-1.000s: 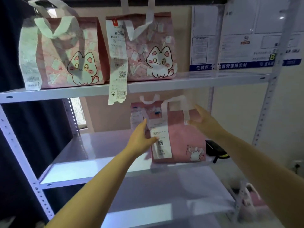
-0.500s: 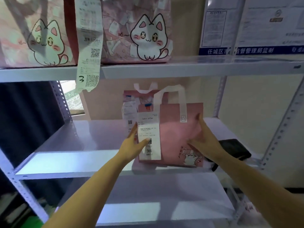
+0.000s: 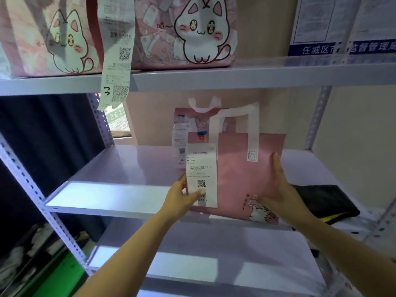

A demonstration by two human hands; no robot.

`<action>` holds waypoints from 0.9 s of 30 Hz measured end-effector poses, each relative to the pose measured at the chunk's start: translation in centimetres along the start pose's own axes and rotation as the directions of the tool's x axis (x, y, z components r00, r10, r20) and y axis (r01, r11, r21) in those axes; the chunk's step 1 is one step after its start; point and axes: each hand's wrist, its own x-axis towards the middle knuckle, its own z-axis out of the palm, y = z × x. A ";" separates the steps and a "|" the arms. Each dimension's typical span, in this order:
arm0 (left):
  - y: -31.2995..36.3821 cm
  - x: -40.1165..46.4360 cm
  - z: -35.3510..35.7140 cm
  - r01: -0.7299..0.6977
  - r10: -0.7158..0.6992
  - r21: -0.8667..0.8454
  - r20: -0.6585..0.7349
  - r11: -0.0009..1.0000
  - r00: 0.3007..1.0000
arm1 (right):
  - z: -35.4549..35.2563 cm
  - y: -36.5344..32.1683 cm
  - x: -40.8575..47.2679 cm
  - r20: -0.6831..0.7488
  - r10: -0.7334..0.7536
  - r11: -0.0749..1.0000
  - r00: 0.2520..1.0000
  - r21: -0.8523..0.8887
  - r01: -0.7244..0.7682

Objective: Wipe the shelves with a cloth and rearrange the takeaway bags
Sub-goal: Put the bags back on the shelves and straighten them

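A pink takeaway bag with white handles and a receipt stands upright near the front of the middle shelf. My left hand grips its lower left edge, thumb on the receipt. My right hand presses flat against its right side. A second pink bag stands behind it, mostly hidden. Two pink cat-print bags sit on the top shelf, a long receipt hanging from the right one. A black cloth lies on the middle shelf to the right.
Perforated metal uprights frame the rack. A lower shelf lies beneath my arms. Posters with blue print hang on the wall at the upper right. Green and dark items sit low on the left.
The view has dropped and moved closer to the middle shelf. Both hands keep hold of the front pink bag, which now sits closer to the shelf's front edge.
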 end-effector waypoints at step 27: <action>-5.0 -4.9 -12.1 0.034 -0.045 -0.064 -0.168 0.997 0.985 | 10.6 -9.9 0.3 0.021 -0.005 0.990 1.000 0.139 0.002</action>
